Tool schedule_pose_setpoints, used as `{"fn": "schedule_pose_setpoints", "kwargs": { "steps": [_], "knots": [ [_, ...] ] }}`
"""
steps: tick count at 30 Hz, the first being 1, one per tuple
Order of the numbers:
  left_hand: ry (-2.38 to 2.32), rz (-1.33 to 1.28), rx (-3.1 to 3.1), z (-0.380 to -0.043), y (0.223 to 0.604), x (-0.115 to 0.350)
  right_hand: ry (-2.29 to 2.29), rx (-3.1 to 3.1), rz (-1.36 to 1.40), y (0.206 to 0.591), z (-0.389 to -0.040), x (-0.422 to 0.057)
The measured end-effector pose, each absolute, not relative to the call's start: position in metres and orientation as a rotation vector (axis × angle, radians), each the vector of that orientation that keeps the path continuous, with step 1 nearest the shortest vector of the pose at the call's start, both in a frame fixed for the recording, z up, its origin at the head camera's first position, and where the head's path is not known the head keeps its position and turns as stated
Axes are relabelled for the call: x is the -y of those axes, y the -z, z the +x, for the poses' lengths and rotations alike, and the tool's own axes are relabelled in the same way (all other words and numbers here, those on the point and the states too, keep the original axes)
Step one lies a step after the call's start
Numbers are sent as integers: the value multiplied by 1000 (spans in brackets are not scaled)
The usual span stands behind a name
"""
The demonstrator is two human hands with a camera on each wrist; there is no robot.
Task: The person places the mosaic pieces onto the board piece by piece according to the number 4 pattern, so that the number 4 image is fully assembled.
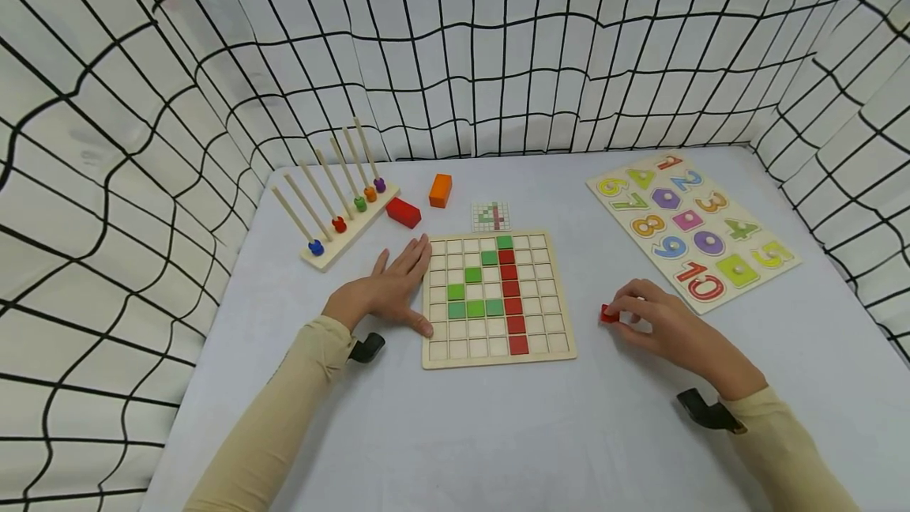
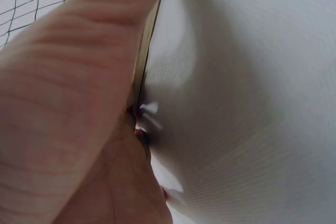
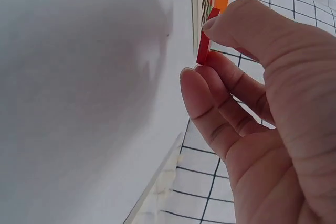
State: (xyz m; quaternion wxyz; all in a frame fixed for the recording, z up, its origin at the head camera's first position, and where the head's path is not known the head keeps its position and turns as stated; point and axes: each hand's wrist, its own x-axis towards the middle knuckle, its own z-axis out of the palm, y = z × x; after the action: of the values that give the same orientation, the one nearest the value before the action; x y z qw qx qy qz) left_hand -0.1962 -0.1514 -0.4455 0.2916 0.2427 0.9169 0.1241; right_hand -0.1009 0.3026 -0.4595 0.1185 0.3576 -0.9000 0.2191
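Observation:
A wooden grid board lies on the white table, with a column of red square tiles and several green tiles in its cells. My left hand rests at the board's left edge, fingers spread along it and thumb near the lower left side. In the left wrist view the palm hides most of the board's edge. To the right of the board, my right hand pinches a red square tile between thumb and fingertips, close over the table.
Behind the board lies a small pattern card. A peg stand with coloured beads, a red block and an orange block are at back left. A number puzzle lies at right. Black netting surrounds the table.

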Motion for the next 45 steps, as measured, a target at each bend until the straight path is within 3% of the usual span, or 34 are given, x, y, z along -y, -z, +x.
{"fn": "schedule_pose_setpoints", "kwargs": {
  "steps": [24,45],
  "knots": [
    [-276,635,-2451,-200,451,149,-771,2770,1290,454,-146,-231],
    [-278,603,-2438,-198,455,154,-807,2798,1343,458,-153,-209]
  ]
}}
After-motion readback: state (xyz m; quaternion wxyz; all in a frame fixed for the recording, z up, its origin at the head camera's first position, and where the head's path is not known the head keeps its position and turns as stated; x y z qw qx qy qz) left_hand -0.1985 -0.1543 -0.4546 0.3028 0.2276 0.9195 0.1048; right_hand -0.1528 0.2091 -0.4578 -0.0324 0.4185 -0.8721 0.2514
